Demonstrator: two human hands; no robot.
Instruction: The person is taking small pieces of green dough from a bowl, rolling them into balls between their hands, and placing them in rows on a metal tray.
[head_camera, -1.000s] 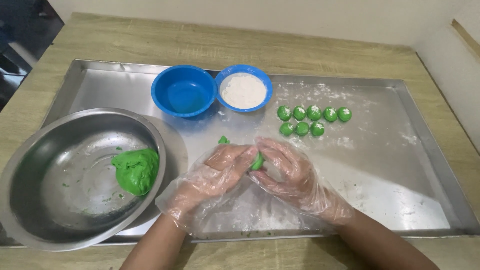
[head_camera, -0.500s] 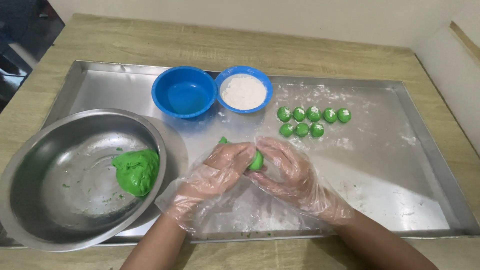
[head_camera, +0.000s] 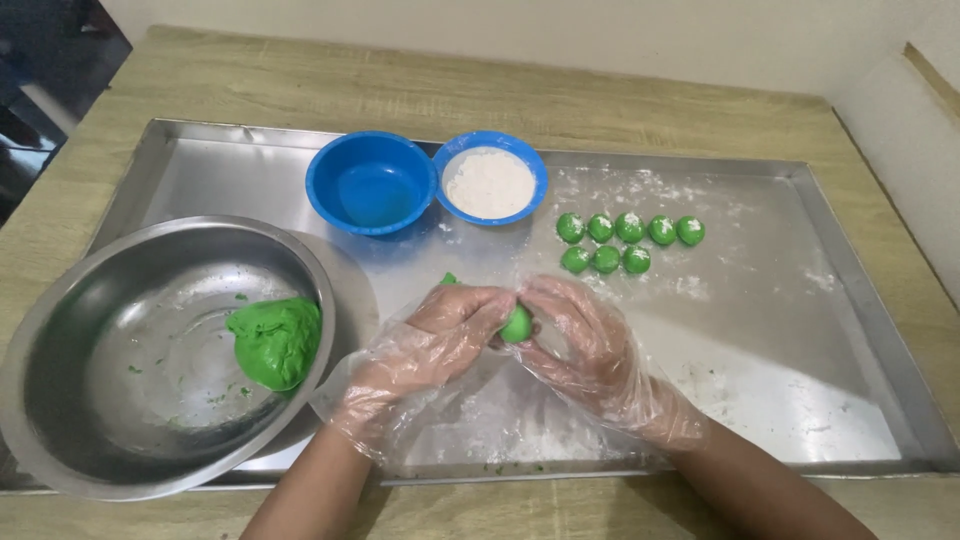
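Both hands are on it: the left hand (head_camera: 450, 325) and the right hand (head_camera: 575, 335), each in a loose clear plastic glove, meet over the steel tray (head_camera: 860, 330) with a small green dough ball (head_camera: 517, 324) pinched between their fingertips. Fingers on both sides are curled in around it, closed onto the dough rather than spread, and the ball sits just above the floured tray surface. A little scrap of green dough (head_camera: 448, 279) peeks out just beyond the left hand.

Progress so far looks decent: eight finished green balls (head_camera: 628, 240) sit in two short rows beyond the right hand, well apart from it. Plenty seems left, though, judging by the lump of green dough (head_camera: 275, 342) resting in the big steel bowl (head_camera: 90, 440) out past the left hand. Farther off from both hands stand an empty blue bowl (head_camera: 370, 185) and, touching it, a blue bowl of white flour (head_camera: 490, 180). Tray and bowl rest on a wooden worktop (head_camera: 500, 90).
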